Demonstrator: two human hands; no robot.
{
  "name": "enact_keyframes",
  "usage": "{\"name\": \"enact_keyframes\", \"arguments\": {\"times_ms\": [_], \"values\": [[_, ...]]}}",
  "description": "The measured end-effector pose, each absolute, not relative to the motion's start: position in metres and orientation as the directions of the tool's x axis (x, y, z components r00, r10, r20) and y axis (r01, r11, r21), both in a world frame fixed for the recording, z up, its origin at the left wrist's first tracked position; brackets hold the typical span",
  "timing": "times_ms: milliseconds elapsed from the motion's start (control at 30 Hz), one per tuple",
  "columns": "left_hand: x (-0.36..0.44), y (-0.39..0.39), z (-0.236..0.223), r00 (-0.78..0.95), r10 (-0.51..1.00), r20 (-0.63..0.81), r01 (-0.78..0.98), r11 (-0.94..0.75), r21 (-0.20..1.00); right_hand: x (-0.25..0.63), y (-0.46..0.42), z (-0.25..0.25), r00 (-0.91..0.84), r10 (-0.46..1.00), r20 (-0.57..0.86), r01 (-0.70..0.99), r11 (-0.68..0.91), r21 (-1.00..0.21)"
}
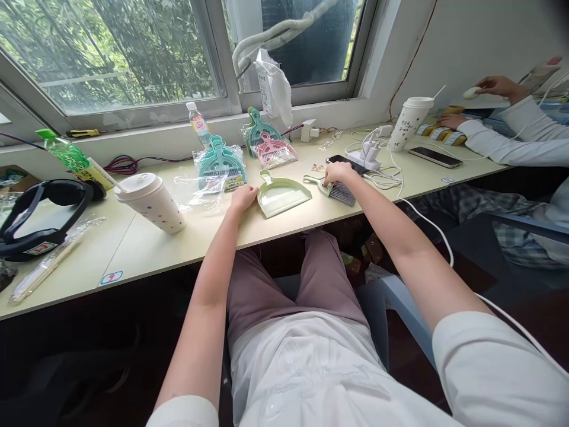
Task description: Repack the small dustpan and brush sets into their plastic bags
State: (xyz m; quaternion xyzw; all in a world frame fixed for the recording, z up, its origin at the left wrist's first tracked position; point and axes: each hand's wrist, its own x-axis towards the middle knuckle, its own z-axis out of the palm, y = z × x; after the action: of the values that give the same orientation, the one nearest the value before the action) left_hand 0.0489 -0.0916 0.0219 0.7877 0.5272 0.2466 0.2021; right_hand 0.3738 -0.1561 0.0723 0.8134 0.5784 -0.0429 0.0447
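Note:
A pale green dustpan lies on the table in front of me, its looped handle pointing away. My left hand rests at its left side, fingers curled and closed, thumb at the pan's edge; whether anything is inside the fingers is hidden. To the right of the pan, my right hand is closed on a small hand brush with grey bristles and a pale green handle. The brush lies low over the tabletop, bristles toward the right. Clear plastic wrapping is left of my left hand.
Behind are wrapped teal and pink brush sets. A white cup, headset and green bottle stand left. Right are a black phone, a power strip with cables, another cup and a co-worker's hand.

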Motion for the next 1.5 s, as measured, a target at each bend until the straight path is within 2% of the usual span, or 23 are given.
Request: {"name": "enact_keyframes", "arguments": {"times_ms": [100,167,300,367,467,600,667,733,1033,1167,1300,1500], "values": [[0.051,-0.098,0.024,0.379,0.904,0.198,0.699,-0.420,0.579,0.381,-0.156,0.074,0.330,0.942,-0.067,0.944,-0.328,0.039],[0.054,-0.104,0.026,0.434,0.876,0.213,0.659,-0.469,0.588,0.388,-0.157,0.078,0.341,0.940,-0.015,0.940,-0.341,0.008],[0.061,-0.117,0.030,0.631,0.757,0.171,0.509,-0.569,0.646,0.389,-0.160,0.093,0.273,0.961,-0.042,0.937,-0.276,-0.212],[0.062,-0.120,0.031,0.701,0.693,0.168,0.428,-0.596,0.679,0.377,-0.160,0.101,0.186,0.980,-0.068,0.946,-0.197,-0.256],[0.060,-0.117,0.032,0.654,0.712,0.256,0.439,-0.632,0.638,0.346,-0.158,0.108,0.042,0.993,-0.115,0.982,-0.062,-0.179],[0.052,-0.106,0.027,0.476,0.742,0.472,0.628,-0.662,0.408,0.305,-0.147,0.108,-0.013,0.991,-0.136,1.000,0.010,-0.021],[0.050,-0.102,0.022,0.481,0.719,0.502,0.681,-0.667,0.303,0.291,-0.140,0.105,0.003,0.994,-0.105,1.000,-0.002,0.011],[0.049,-0.100,0.017,0.521,0.708,0.477,0.688,-0.679,0.255,0.281,-0.134,0.100,0.004,0.997,-0.075,1.000,-0.002,0.022],[0.052,-0.102,0.016,0.582,0.651,0.486,0.652,-0.732,0.199,0.259,-0.128,0.088,0.012,0.999,-0.044,1.000,-0.013,-0.020],[0.053,-0.101,0.015,0.584,0.670,0.458,0.643,-0.727,0.242,0.254,-0.128,0.090,0.014,0.997,-0.071,0.999,-0.018,-0.049],[0.056,-0.097,0.010,0.576,0.728,0.372,0.662,-0.682,0.311,0.248,-0.128,0.090,-0.009,0.991,-0.131,0.996,-0.002,-0.088],[0.058,-0.094,0.007,0.576,0.744,0.338,0.695,-0.663,0.278,0.249,-0.127,0.083,0.082,0.993,-0.079,0.993,-0.088,-0.078]]}}
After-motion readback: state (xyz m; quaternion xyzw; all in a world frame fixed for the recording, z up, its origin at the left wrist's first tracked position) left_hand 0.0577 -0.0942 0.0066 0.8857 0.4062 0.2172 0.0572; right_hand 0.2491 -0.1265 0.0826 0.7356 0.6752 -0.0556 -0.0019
